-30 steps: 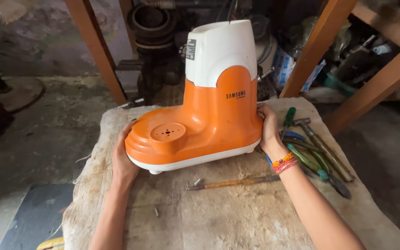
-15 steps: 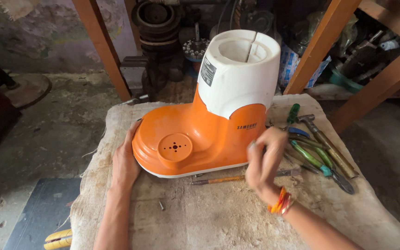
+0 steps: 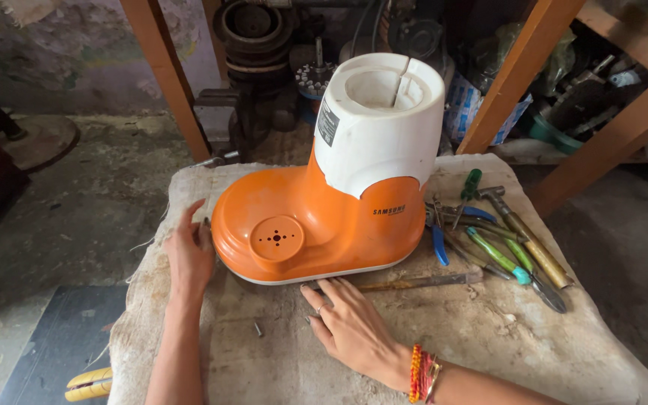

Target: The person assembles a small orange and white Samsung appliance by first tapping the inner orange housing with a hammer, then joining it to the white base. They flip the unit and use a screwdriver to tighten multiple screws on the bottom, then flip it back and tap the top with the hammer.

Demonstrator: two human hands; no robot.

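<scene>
- Head view is showing my left hand (image 3: 189,255) pressing open-palmed against the left end of the orange and white mixer base (image 3: 324,202), fingers spread, gripping nothing.
- My right hand (image 3: 350,326) is lying flat on the worktop (image 3: 444,352) just in front of the base, fingers loose and open, fingertips nearly touching its lower rim; bangles are sitting on that wrist.
- A second ago this right hand was bracing the far right side of the base; half a second ago it was lifting away, and now it is resting in front, so only my left hand is steadying the appliance. I am judging from this that the turning of the base is finishing and it is settling where I want it.
- The base has also been swinging round: its white tower is now leaning towards the camera, its open top and slot facing me.
- It is standing near the middle of the worktop, on a pale sackcloth cover.
- A long yellow-handled screwdriver (image 3: 414,283) is lying just beside its front edge, and a small screw (image 3: 258,328) is lying loose near my right hand.
- Pliers, screwdrivers and a hammer (image 3: 523,229) are lying heaped to the right.
- Wooden posts, dark machine parts and a dirty concrete floor are surrounding the worktop.
</scene>
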